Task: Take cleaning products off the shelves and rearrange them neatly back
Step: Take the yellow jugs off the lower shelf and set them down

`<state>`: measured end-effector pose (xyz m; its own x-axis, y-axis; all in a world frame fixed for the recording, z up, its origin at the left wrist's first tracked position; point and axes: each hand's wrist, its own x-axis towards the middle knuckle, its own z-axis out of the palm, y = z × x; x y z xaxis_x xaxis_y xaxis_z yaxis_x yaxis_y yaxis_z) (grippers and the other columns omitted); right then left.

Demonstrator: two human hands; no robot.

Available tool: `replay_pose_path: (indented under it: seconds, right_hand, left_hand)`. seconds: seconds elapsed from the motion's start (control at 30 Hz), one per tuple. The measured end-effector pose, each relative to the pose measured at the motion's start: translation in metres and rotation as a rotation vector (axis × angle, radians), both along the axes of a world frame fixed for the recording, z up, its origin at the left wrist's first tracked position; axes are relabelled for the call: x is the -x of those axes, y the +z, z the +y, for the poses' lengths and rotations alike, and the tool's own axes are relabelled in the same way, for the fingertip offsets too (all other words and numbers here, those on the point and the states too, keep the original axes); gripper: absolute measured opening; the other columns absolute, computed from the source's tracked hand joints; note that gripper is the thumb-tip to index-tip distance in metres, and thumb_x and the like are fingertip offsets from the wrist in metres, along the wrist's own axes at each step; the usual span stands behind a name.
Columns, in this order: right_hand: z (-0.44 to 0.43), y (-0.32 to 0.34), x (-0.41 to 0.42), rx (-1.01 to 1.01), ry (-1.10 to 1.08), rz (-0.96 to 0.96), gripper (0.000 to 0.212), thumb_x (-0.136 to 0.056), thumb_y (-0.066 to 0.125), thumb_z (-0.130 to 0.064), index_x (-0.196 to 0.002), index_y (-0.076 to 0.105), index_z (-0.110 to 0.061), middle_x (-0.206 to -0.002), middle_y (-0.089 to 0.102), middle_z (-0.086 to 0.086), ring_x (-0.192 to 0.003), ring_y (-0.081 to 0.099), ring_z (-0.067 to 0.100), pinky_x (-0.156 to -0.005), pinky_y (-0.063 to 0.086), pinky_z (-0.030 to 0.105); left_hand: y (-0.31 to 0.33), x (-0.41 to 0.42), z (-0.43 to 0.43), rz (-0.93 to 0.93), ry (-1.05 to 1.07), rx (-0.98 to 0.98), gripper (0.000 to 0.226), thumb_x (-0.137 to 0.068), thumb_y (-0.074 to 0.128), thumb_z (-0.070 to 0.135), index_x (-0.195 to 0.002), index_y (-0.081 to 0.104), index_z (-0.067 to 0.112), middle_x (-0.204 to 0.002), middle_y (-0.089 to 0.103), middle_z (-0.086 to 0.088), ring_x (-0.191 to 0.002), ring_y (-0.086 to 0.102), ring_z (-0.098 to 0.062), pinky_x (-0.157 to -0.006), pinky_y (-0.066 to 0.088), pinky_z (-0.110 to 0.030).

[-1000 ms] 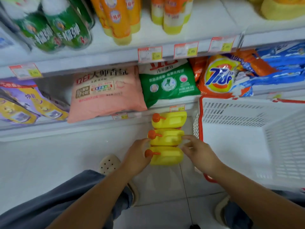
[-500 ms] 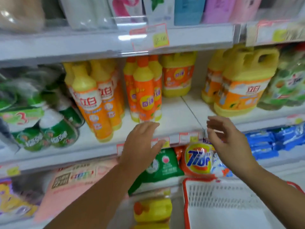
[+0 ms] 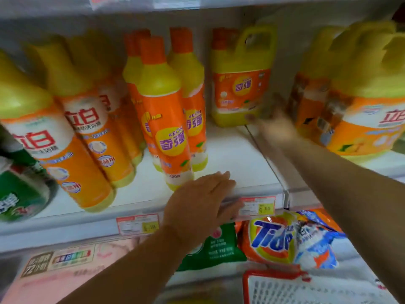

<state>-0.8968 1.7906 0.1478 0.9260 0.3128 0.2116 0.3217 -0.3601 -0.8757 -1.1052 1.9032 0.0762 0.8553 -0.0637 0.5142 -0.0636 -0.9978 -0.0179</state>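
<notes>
A white shop shelf (image 3: 230, 150) carries rows of yellow and orange detergent, with price tags (image 3: 256, 206) along its front lip. The left hand (image 3: 201, 202) lies flat over that lip, fingers straight and together, holding nothing; its fingertips are just beside the base of the front orange bottle (image 3: 166, 119), which stands upright ahead of several like it. The right hand (image 3: 274, 128) is stretched deeper onto the shelf and is blurred; its fingers look extended and empty, their tips at the lower right corner of a yellow jug (image 3: 241, 84), though whether they touch it cannot be told. The jug stands upright at the back, well apart from the shelf lip. Larger jugs (image 3: 361, 102) stand to the right, leaning tall bottles (image 3: 83, 128) to the left, and a green bottle (image 3: 19, 194) at the far left. Below lie a pink bag (image 3: 65, 266), a green bag (image 3: 217, 246), a Tide bag (image 3: 269, 238) and a blue bag (image 3: 317, 244). A white basket (image 3: 285, 288) with a red rim sits beneath.
</notes>
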Motion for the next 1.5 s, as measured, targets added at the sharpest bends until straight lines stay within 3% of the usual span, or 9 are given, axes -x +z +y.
replay_pose_path:
  seconds: [0.13, 0.33, 0.47, 0.6, 0.93, 1.07, 1.2, 1.37, 1.5]
  right_hand:
    - [0.018, 0.012, -0.026, -0.138, 0.018, 0.123, 0.111, -0.083, 0.078, -0.030, -0.158, -0.003, -0.017, -0.163, 0.022, 0.000, -0.145, 0.029, 0.016, -0.110, 0.026, 0.022]
    - [0.023, 0.017, -0.034, -0.274, -0.001, 0.143, 0.133, -0.055, 0.089, -0.050, -0.157, 0.009, -0.019, -0.145, 0.052, 0.001, -0.125, 0.055, 0.015, -0.106, 0.045, 0.038]
    - [0.020, 0.005, -0.033, -0.240, 0.010, 0.069, 0.097, -0.074, 0.086, -0.028, -0.150, 0.028, -0.017, -0.129, 0.055, -0.002, -0.109, 0.054, 0.010, -0.076, 0.047, 0.010]
    - [0.026, 0.002, -0.035, -0.315, 0.043, 0.097, 0.094, -0.072, 0.088, -0.026, -0.148, 0.032, -0.016, -0.136, 0.057, 0.000, -0.111, 0.060, 0.014, -0.091, 0.052, 0.030]
    - [-0.003, 0.010, 0.015, -0.175, 0.024, 0.026, 0.065, -0.060, 0.094, -0.023, -0.118, 0.064, -0.018, -0.111, 0.072, -0.001, -0.097, 0.070, 0.017, -0.092, 0.056, 0.041]
    - [-0.055, 0.027, 0.063, -0.154, 0.074, 0.011, 0.046, -0.065, 0.091, -0.016, -0.104, 0.068, -0.020, -0.098, 0.075, -0.007, -0.083, 0.071, 0.001, -0.075, 0.055, 0.022]
    - [-0.099, 0.054, 0.113, -0.092, 0.134, 0.003, 0.031, -0.066, 0.089, -0.011, -0.081, 0.063, -0.022, -0.074, 0.073, -0.015, -0.064, 0.065, -0.007, -0.058, 0.046, 0.007]
    - [-0.138, 0.067, 0.168, -0.124, 0.125, 0.086, 0.039, -0.061, 0.090, -0.014, -0.094, 0.071, -0.021, -0.091, 0.077, -0.007, -0.092, 0.072, 0.016, -0.084, 0.058, 0.039]
    - [-0.158, 0.058, 0.219, -0.252, 0.164, 0.257, 0.051, -0.047, 0.095, -0.012, -0.092, 0.074, -0.024, -0.095, 0.078, 0.003, -0.093, 0.073, 0.025, -0.074, 0.058, 0.037]
  left_hand:
    - [-0.003, -0.001, 0.000, -0.047, -0.034, 0.008, 0.046, -0.092, 0.056, 0.054, -0.117, 0.070, 0.018, -0.126, 0.068, 0.000, -0.112, 0.066, -0.015, -0.086, 0.058, -0.032]
    - [-0.001, 0.002, 0.001, -0.002, -0.016, -0.024, 0.047, -0.094, 0.053, 0.056, -0.119, 0.069, 0.020, -0.128, 0.067, 0.002, -0.115, 0.064, -0.013, -0.088, 0.055, -0.029]
    - [-0.003, 0.002, -0.001, 0.001, -0.001, -0.031, 0.049, -0.095, 0.048, 0.058, -0.120, 0.068, 0.021, -0.129, 0.066, 0.002, -0.115, 0.065, -0.013, -0.087, 0.058, -0.032]
    - [-0.003, 0.001, -0.001, -0.017, -0.014, -0.033, 0.049, -0.095, 0.046, 0.058, -0.117, 0.070, 0.021, -0.126, 0.068, 0.002, -0.112, 0.066, -0.013, -0.083, 0.059, -0.030]
    - [-0.008, -0.003, 0.002, -0.025, -0.020, 0.005, 0.050, -0.092, 0.046, 0.061, -0.117, 0.070, 0.025, -0.126, 0.068, 0.006, -0.112, 0.066, -0.010, -0.083, 0.058, -0.028]
    - [0.007, 0.001, -0.002, 0.045, 0.016, 0.185, 0.049, -0.089, 0.047, 0.064, -0.122, 0.067, 0.034, -0.130, 0.064, 0.014, -0.119, 0.060, -0.006, -0.092, 0.056, -0.033]
    - [0.031, 0.021, -0.014, 0.263, -0.012, 0.446, 0.064, -0.092, 0.047, 0.061, -0.149, 0.038, 0.033, -0.155, 0.036, 0.013, -0.145, 0.026, -0.004, -0.116, 0.022, -0.025]
    - [0.058, 0.085, -0.054, 0.268, -0.007, 0.816, 0.075, -0.091, 0.058, 0.054, -0.154, 0.024, 0.032, -0.157, 0.030, 0.012, -0.144, 0.029, -0.008, -0.116, 0.026, -0.028]
    - [0.067, 0.127, -0.073, 0.381, -0.103, 1.321, 0.074, -0.085, 0.072, 0.043, -0.146, 0.031, 0.045, -0.139, 0.049, 0.020, -0.130, 0.049, -0.007, -0.109, 0.043, -0.040]
